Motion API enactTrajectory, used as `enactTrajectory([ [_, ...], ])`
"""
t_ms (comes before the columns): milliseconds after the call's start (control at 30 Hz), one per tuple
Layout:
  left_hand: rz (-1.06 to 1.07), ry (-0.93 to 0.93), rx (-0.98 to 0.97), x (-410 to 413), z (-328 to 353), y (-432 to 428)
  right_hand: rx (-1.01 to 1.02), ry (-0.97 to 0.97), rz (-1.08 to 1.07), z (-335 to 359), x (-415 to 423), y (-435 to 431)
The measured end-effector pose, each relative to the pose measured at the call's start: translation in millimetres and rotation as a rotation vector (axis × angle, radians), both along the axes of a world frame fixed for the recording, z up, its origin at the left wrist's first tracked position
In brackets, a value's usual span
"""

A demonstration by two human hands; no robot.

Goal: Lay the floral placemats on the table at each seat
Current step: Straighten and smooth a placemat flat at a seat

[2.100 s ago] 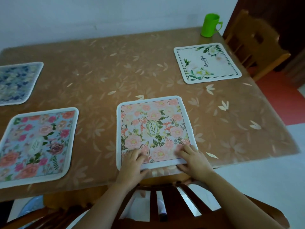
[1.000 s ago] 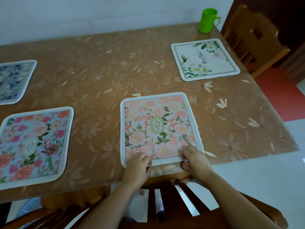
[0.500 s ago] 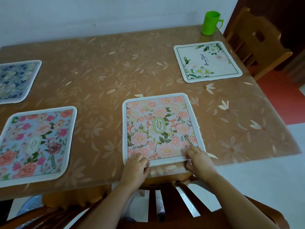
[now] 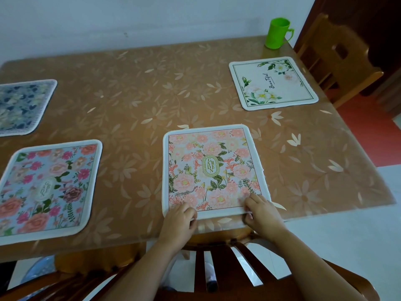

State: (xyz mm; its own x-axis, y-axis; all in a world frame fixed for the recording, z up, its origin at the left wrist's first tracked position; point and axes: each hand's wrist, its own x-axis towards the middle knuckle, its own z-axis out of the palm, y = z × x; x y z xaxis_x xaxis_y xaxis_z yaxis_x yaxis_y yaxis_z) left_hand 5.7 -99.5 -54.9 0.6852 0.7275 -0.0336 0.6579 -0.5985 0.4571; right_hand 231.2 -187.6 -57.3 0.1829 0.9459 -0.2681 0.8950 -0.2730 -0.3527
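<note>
Since two seconds ago your hands have slid back off the print to the near rim of the pink placemat. It lies flat at the near edge of the table, between the blue floral placemat and the white placemat. Your left hand curls on its near-left corner; a pinch cannot be told. Your right hand pinches the near-right edge. The mat looks thin, light and floppy: hold both corners and slide it flat.

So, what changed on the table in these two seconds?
Both hands slid back across the pink placemat to its near corners; the left hand and right hand now pinch its edge. The mat barely shifted. The white placemat, blue placemat, navy placemat and green cup stayed put.
</note>
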Motion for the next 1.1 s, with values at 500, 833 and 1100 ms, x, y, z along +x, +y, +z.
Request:
enactTrajectory([
  [500, -0.009, -0.016, 0.001, 0.1, -3.2, 1.5, 0.009, 0.033, -0.011, 3.6, 0.1, 1.8],
  [833, -0.017, -0.028, 0.031, -4.3, -12.2, 3.7, 0.035, 0.032, -0.03, -1.7, 1.5, -1.0],
  [1100, -0.091, 0.24, 0.027, -10.5, -36.3, 17.6, -0.027, -0.127, 0.079, -22.2, -10.1, 16.6],
])
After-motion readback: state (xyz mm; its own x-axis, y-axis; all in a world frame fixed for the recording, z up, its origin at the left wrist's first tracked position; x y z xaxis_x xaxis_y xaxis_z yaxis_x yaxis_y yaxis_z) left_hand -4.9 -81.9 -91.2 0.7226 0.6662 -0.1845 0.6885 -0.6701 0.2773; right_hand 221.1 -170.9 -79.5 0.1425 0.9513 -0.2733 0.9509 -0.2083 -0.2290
